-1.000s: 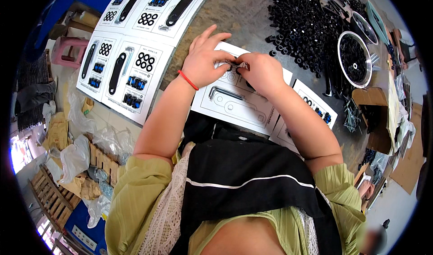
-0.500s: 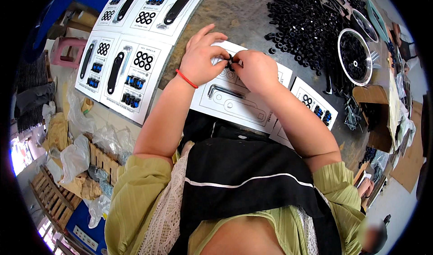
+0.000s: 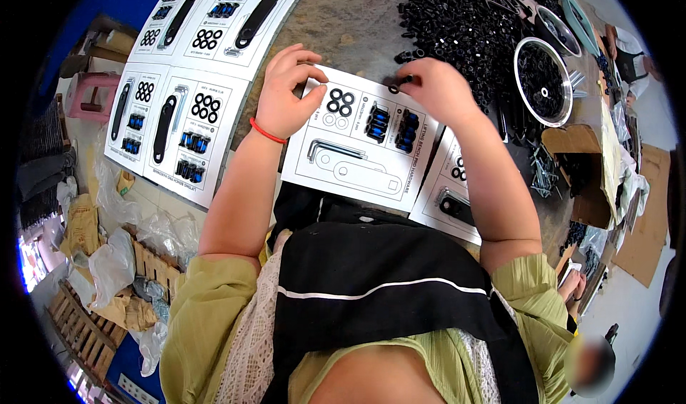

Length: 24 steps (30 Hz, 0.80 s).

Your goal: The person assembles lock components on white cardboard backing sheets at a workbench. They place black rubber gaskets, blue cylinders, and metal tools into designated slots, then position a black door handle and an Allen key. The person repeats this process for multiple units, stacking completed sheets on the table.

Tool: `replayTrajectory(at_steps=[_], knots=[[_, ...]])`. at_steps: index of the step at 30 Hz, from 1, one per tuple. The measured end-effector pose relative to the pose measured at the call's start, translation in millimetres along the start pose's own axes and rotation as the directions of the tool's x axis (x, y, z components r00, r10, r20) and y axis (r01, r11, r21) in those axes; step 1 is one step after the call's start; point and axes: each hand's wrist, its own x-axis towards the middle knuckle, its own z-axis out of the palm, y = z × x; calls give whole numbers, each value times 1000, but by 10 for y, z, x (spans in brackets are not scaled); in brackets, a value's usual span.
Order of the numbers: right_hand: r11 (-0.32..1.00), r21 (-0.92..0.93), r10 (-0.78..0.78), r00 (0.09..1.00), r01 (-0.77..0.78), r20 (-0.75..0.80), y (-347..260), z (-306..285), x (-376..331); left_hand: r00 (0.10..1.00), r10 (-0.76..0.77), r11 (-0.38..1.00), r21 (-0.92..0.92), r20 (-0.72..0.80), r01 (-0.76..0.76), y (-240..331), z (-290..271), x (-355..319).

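Two bare hands work at a white printed card [image 3: 371,157] in the centre of the frame. The right hand [image 3: 443,93], at the card's upper right edge, pinches a small black ring [image 3: 394,89] at its fingertips; a second dark piece shows between the fingers, too small to make out. The left hand [image 3: 289,93] is at the card's upper left corner, thumb and forefinger parted with nothing visible between them; whether it touches the card, I cannot tell.

Four black rings [image 3: 340,102] sit on the card's upper left part, above two bare printed circles. Placing a ring well probably calls for a light pinch by the rim, a flat release centred on its outline — and a steady left hand, so the neighbours stay put.

The rings look smooth and dark, round with open middles. Beside them lie two bundles of black bolts [image 3: 376,124] banded in bright blue. Below, bent hex keys [image 3: 336,149], slim and L-shaped, rest above the outline of a long, round-ended bar. At upper right, loose black fittings [image 3: 450,25] form a grainy heap on a scuffed, brownish-grey bench [image 3: 350,32] — near a shiny, round metal bowl [image 3: 517,82].
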Motion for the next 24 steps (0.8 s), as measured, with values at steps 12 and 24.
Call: replayTrajectory(at_steps=[12, 24], knots=[[964, 235, -147, 984, 121, 99, -719, 299, -192, 998, 27, 1000, -8, -50, -28, -59, 23, 9], [970, 150, -112, 897, 193, -428, 67, -88, -120, 998, 19, 1000, -14, -61, -20, -66, 155, 133]])
